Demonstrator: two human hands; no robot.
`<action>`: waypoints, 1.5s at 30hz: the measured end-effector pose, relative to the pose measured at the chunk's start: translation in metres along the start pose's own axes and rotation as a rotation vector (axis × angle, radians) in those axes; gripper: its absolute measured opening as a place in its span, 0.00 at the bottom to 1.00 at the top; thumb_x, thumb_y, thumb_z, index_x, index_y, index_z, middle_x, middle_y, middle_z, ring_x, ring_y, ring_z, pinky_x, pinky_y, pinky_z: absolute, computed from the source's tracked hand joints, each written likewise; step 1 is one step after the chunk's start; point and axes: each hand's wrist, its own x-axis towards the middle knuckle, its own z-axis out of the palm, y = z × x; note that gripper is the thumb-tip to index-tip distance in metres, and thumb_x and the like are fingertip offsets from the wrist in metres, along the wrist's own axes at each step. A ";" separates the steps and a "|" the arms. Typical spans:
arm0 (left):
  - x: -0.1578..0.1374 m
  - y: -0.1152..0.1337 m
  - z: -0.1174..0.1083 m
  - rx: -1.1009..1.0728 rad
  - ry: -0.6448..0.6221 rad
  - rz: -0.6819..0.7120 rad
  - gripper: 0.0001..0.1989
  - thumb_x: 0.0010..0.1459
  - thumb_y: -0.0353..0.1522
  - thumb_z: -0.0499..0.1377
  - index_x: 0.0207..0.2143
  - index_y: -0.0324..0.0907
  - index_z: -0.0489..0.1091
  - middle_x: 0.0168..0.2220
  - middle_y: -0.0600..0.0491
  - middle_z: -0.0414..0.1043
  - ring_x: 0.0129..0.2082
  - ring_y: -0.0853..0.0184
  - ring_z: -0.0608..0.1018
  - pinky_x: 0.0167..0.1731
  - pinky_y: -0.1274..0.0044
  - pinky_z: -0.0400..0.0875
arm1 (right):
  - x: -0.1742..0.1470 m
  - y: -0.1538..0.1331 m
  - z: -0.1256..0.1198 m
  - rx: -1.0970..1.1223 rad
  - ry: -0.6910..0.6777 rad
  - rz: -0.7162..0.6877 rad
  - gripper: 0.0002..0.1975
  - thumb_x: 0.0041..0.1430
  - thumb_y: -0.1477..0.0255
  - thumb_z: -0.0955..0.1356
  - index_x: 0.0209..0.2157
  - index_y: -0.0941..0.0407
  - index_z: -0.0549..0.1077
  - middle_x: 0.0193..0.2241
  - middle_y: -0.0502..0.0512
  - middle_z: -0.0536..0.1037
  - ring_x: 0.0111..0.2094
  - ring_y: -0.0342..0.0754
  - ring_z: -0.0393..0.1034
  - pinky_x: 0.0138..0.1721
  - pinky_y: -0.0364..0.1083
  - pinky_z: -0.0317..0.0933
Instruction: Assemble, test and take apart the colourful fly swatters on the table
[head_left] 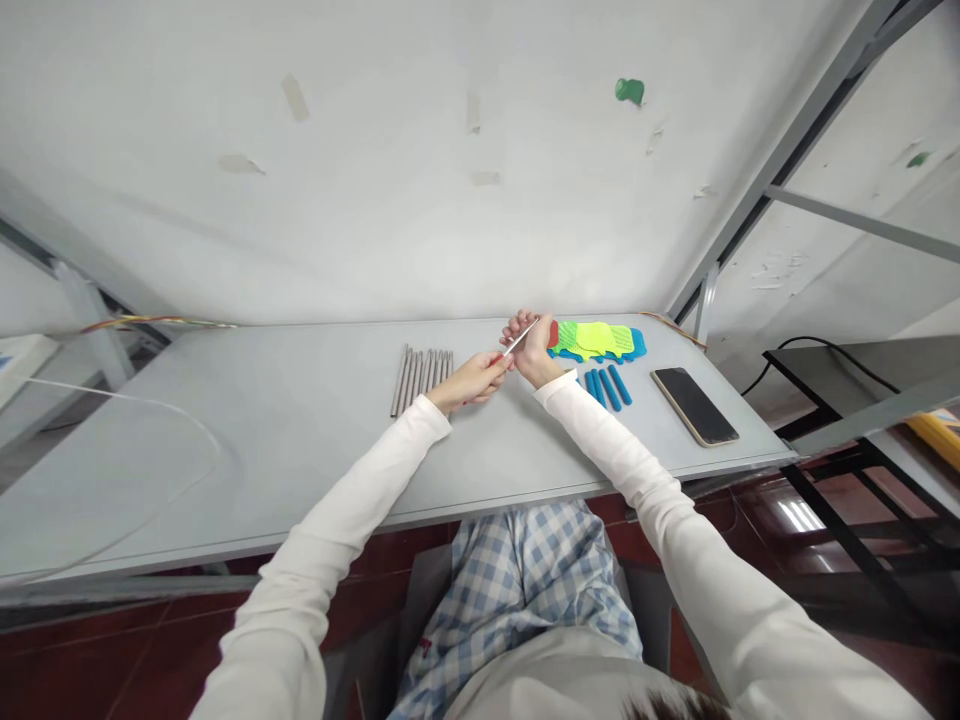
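Left of centre, a row of metal rods [417, 380] is lying side by side; right of centre, a pile of mesh pieces [596, 340], green, yellow and blue, is lying just beyond the right hand [534, 352]. Through the head camera I am seeing the left hand [476, 380] grasping a slim rod [523, 336] near a red part, its fingers closed. The slim rod is slanting away between the hands, its far end overlapping the right hand in my view. The right hand is showing its palm, fingers curling; whether it is gripping anything, I cannot tell. Blue cylinders [618, 384] are lying near the right wrist, a phone [694, 405] farther right. All this is occupying a grey table [247, 430] standing by a white wall [375, 220].
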 end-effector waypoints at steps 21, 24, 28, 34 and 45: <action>0.019 -0.031 -0.001 1.273 0.510 0.118 0.19 0.64 0.45 0.47 0.40 0.42 0.70 0.35 0.44 0.77 0.37 0.58 0.78 0.30 0.75 0.58 | -0.020 -0.038 -0.026 0.143 0.209 -0.049 0.10 0.57 0.77 0.53 0.22 0.54 0.49 0.13 0.40 0.44 0.14 0.38 0.39 0.17 0.39 0.47; 0.016 -0.031 0.000 1.316 0.471 0.110 0.18 0.65 0.42 0.45 0.42 0.43 0.69 0.37 0.43 0.77 0.38 0.58 0.78 0.31 0.75 0.59 | -0.018 -0.038 -0.028 0.165 0.235 -0.105 0.14 0.62 0.69 0.53 0.22 0.53 0.48 0.14 0.40 0.47 0.14 0.38 0.43 0.17 0.37 0.48; 0.017 -0.034 0.009 1.321 0.504 0.058 0.16 0.66 0.37 0.44 0.46 0.41 0.67 0.35 0.41 0.76 0.37 0.57 0.79 0.32 0.74 0.61 | -0.021 -0.029 -0.021 0.097 0.257 -0.118 0.20 0.64 0.58 0.55 0.22 0.53 0.45 0.13 0.39 0.46 0.14 0.37 0.42 0.15 0.37 0.49; 0.021 -0.030 0.010 0.930 0.350 0.188 0.17 0.64 0.41 0.48 0.26 0.41 0.64 0.22 0.50 0.68 0.23 0.66 0.72 0.25 0.76 0.58 | -0.019 -0.031 -0.014 -0.018 0.072 -0.149 0.24 0.65 0.59 0.58 0.23 0.53 0.40 0.13 0.39 0.37 0.13 0.37 0.31 0.11 0.38 0.34; 0.015 -0.016 0.009 -0.052 -0.337 -0.060 0.25 0.61 0.48 0.49 0.18 0.44 0.47 0.13 0.63 0.38 0.13 0.76 0.45 0.13 0.83 0.41 | -0.009 -0.062 -0.015 -0.057 -0.159 0.021 0.24 0.64 0.59 0.61 0.21 0.53 0.44 0.13 0.38 0.43 0.12 0.35 0.37 0.11 0.37 0.39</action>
